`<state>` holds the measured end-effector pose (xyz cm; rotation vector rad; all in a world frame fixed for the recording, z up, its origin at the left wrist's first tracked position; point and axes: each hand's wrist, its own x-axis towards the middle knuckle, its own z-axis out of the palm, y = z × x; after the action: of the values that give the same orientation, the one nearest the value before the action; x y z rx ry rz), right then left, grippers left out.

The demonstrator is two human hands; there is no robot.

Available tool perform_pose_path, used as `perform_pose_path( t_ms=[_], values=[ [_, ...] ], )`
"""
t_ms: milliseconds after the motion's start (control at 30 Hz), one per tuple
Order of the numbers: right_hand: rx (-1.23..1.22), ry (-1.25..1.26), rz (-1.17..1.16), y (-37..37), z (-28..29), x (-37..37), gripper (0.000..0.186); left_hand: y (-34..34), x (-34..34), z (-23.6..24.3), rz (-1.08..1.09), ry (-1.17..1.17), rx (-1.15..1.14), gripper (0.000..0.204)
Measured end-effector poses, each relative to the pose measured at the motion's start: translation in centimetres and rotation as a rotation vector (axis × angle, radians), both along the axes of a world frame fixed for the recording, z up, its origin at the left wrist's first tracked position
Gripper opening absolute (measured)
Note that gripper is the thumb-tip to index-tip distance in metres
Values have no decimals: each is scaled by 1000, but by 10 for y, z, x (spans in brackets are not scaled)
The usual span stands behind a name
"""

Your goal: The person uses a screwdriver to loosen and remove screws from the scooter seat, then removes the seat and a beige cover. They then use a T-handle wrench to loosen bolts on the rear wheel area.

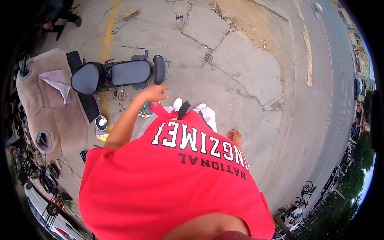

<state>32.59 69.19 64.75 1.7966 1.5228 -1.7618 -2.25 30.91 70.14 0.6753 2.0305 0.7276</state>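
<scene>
A padded seat unit (130, 73) in black and grey is seen in the upper left of the frame, with its narrow black backrest (159, 69) turned toward the centre; the left hand (154, 93) is held just below that backrest, its fingers loosely spread and nothing seen in them, though whether the unit is touched cannot be told; the right hand (236, 137) is seen right of centre, beside the red shirt (172, 176), its fingers bent and partly hidden, so whether anything is grasped by it cannot be told.

A brown padded cover (56, 120) with round openings is spread at the left of the frame, and a pale cloth (58, 83) is laid on it; scissors (122, 95) are seen just below the seat unit; a wrench (124, 25) is laid on the cracked pavement (240, 68) near the top left, close to a brown block (131, 14); a person in dark clothing (60, 18) is partly seen in the upper left corner.
</scene>
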Motion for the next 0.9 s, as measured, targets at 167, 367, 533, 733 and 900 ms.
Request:
perform_pose_path(
  t_ms=[167, 367, 533, 733, 900],
  values=[
    [-73, -145, 713, 92, -43, -107, 36, 27, -50, -6, 304, 107, -73, 40],
    [-102, -128, 1005, 314, -230, -183, 36, 32, -37, -72, 1349, -131, 221, 36],
    [-90, -225, 741, 291, -138, -420, 31, 37, 83, -93, 2056, -594, 131, 32],
    [-2, -69, 841, 286, -137, -611, 30, 99, 143, -152, 2734, -939, -135, 31],
    [-97, -124, 1090, 206, -126, -703, 30, 58, 64, -157, 3126, -612, -219, 31]
  ],
)
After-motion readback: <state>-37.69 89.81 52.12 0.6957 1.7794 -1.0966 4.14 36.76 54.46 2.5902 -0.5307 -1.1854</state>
